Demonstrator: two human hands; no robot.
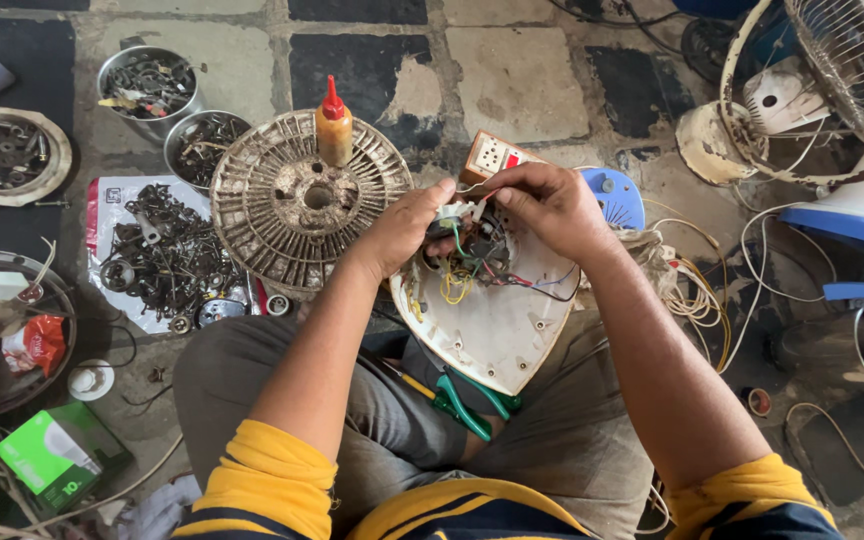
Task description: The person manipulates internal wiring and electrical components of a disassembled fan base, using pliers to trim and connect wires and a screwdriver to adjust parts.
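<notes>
Both forearms angle inward over the fan base (497, 325): left hand (404, 228) pinches a white connector (450, 211), right hand (544, 203) pinches its wire (480, 186).

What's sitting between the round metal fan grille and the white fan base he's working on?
In the head view, the left hand lies between the grille and the white base, pinching the wires.
</notes>
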